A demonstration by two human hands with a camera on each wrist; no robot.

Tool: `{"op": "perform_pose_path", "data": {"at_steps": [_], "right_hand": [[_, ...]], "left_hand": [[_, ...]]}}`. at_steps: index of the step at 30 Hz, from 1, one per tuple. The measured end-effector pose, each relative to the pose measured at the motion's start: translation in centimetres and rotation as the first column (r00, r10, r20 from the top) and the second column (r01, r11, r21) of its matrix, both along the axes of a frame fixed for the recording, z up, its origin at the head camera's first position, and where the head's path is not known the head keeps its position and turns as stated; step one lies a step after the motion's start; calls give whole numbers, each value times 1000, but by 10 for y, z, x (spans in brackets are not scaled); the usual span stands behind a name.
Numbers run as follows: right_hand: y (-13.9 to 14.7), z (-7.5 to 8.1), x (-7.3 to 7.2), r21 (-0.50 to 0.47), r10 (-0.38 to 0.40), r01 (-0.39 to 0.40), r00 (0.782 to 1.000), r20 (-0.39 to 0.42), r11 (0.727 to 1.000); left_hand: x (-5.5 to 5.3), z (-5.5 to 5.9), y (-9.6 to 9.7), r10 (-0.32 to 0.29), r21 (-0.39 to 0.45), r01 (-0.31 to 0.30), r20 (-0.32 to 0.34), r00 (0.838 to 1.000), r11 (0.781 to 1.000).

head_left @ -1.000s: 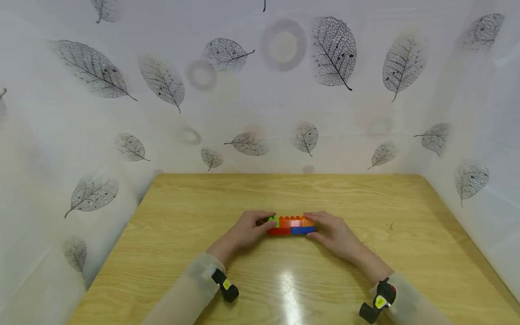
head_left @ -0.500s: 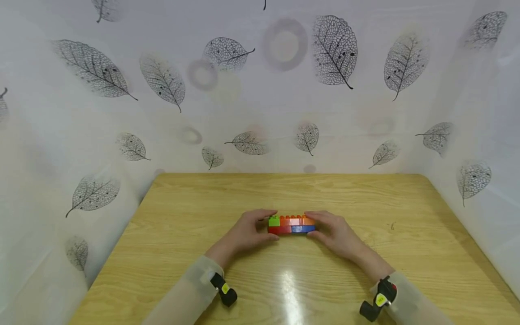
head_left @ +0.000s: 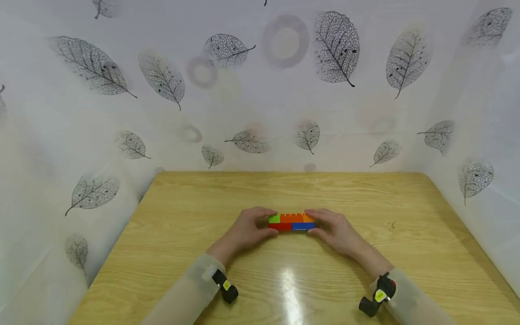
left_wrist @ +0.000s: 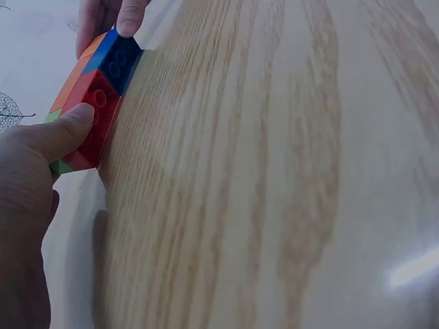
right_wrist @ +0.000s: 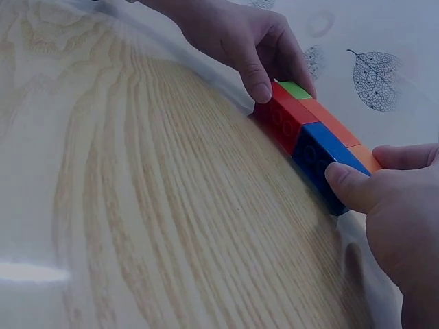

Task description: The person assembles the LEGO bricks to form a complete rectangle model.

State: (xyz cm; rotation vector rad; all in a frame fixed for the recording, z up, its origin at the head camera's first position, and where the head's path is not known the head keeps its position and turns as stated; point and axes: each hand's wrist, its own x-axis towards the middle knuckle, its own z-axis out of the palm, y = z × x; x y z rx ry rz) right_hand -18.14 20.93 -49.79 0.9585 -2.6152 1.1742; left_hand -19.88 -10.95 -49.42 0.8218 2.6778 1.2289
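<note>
A joined bar of toy building bricks lies on its side on the wooden table, studs facing away. Its near row is a red brick (head_left: pixel 280 226) and a blue brick (head_left: pixel 303 226), whose hollow undersides show in both wrist views. Behind them sit a green brick (head_left: pixel 274 219), a red-orange brick (head_left: pixel 291 218) and an orange brick (head_left: pixel 308 219). My left hand (head_left: pixel 248 229) pinches the red and green end, thumb on the red underside. At the other end my right hand (head_left: pixel 339 232) pinches the blue and orange bricks, thumb on the blue underside.
The wooden table (head_left: pixel 195 194) reaches back to a pale curtain (head_left: pixel 260 99) printed with leaves, which also runs along both sides. A glare streak lies on the tabletop in front of the hands. A camera is strapped to each wrist.
The left thumb has come off the bar's top and now lies on its near face. The bar has barely moved, and the right hand keeps its hold. The head view has shifted slightly.
</note>
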Motion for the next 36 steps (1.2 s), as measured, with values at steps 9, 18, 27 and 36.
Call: {"op": "perform_pose_path", "data": {"at_steps": [9, 18, 27, 36], "right_hand": [[0, 0, -4, -2, -10, 10, 1000, 19, 1000], [0, 0, -8, -4, -21, 22, 999, 32, 1000], [1, 0, -16, 22, -31, 29, 997, 74, 999], [0, 6, -19, 55, -47, 38, 984, 171, 998]], "left_hand": [[-4, 2, 0, 2, -32, -1, 20, 1000, 999], [-8, 2, 1, -10, -7, 10, 14, 1000, 1000], [-13, -1, -1, -6, 45, 3, 60, 998, 999], [-16, 0, 0, 25, 55, -33, 132, 991, 998]]}}
